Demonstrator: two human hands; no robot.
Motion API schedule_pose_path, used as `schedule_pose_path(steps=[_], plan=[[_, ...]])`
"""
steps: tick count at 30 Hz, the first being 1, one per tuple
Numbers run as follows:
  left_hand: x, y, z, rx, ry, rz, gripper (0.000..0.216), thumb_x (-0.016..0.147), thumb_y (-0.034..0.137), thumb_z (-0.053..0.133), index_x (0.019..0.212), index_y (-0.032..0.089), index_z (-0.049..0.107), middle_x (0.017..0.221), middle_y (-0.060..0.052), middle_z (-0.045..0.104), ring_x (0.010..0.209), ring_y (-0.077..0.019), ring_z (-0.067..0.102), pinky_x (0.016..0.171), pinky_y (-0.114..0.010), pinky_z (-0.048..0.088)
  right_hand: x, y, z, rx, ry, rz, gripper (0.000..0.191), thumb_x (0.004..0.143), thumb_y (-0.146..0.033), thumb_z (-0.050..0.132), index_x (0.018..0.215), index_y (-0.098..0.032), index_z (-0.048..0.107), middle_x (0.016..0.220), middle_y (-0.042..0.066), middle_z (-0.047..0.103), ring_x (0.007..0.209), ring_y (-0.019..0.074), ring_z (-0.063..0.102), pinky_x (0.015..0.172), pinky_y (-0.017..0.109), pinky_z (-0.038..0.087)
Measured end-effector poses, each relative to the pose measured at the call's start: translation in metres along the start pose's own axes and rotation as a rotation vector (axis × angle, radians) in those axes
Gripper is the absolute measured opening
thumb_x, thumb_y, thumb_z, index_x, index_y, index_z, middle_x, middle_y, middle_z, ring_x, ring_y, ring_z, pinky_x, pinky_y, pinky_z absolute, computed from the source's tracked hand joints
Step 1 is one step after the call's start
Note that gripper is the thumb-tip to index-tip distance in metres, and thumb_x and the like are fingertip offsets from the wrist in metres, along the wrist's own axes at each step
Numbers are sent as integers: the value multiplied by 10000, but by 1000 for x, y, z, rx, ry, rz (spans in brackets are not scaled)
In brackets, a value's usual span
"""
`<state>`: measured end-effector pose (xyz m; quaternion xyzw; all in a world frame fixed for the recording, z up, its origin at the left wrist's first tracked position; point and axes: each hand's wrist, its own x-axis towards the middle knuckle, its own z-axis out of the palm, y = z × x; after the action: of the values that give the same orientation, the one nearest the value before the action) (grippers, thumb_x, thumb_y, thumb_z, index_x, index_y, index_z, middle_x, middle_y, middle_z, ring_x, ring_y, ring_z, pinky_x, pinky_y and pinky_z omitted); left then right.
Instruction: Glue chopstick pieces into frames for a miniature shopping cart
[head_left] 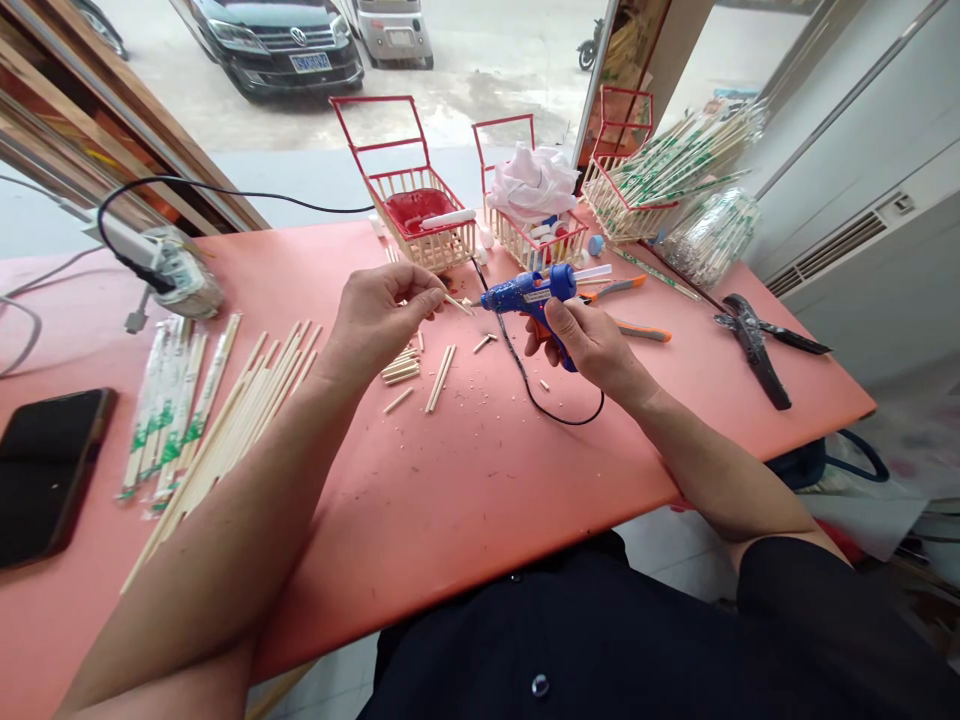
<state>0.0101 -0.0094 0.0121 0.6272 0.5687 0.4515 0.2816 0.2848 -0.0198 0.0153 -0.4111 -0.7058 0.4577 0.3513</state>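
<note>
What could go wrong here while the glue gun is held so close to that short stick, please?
The left hand pinches the short stick right by the glue gun nozzle, so hot glue could reach the fingers. The cord loops below the right hand and might snag, scattering the cut pieces.

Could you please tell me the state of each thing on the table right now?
Left hand, pinching a stick
Right hand, gripping the glue gun, nozzle toward the stick
Phone, lying flat, screen dark
Shears, lying flat, handles apart
Middle cart, upright, holding white cloth
</note>
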Motion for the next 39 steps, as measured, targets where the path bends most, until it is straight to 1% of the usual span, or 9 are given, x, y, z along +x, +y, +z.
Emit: schedule_pose_path(steps=[5,10,15,20,25,27,30,35,39], plan=[[2,-4,-7,184,16,46,97,822,195,709,772,235,783,712,-3,740,696,-192,675,687,-325,513,1,1,-1,23,31,0,820,963,-986,454,934,-198,682,849,67,807,605,107,625,585,274,470],[8,-2,-26,279,65,-25,105,817,137,743,744,210,757,678,24,725,699,-179,661,724,-321,479,4,6,-2,18,20,8,801,978,-965,471,918,-194,677,832,66,805,581,97,613,576,266,466],[14,2,-47,241,183,-90,89,865,98,733,812,155,775,674,21,705,676,-156,634,743,-322,497,12,9,2,28,38,62,767,985,-940,511,894,-195,668,796,59,794,557,93,594,554,254,461],[14,11,-60,190,248,-83,85,888,87,727,821,131,755,700,-1,692,683,-144,626,725,-320,506,32,6,6,81,18,144,724,1006,-885,566,854,-185,675,764,53,774,527,85,580,497,231,441],[12,16,-67,195,264,-48,60,894,105,721,847,112,756,713,-12,689,687,-138,611,774,-348,547,66,2,13,100,-66,257,673,1057,-802,585,815,-179,669,717,58,774,484,84,553,424,205,406],[13,14,-69,185,266,-41,50,885,111,733,842,111,758,709,-16,684,676,-142,611,767,-357,551,79,2,15,95,-77,342,665,1074,-771,587,781,-179,661,666,59,756,458,84,539,399,194,391],[14,11,-71,183,266,-10,47,883,129,747,851,106,772,721,-22,698,670,-140,619,744,-343,541,94,3,13,70,-46,428,640,1088,-727,609,777,-172,679,664,69,763,441,82,533,375,193,377],[14,12,-69,202,258,-27,62,900,130,741,863,97,779,696,-12,668,670,-135,603,776,-343,547,105,1,7,11,0,474,609,1122,-673,589,793,-172,699,671,73,778,433,91,535,359,207,367],[13,14,-68,213,229,-16,69,908,129,740,879,96,793,712,-19,671,690,-147,595,830,-374,545,105,3,5,-14,22,432,579,1124,-646,614,792,-176,678,663,65,775,434,92,556,374,206,389]])
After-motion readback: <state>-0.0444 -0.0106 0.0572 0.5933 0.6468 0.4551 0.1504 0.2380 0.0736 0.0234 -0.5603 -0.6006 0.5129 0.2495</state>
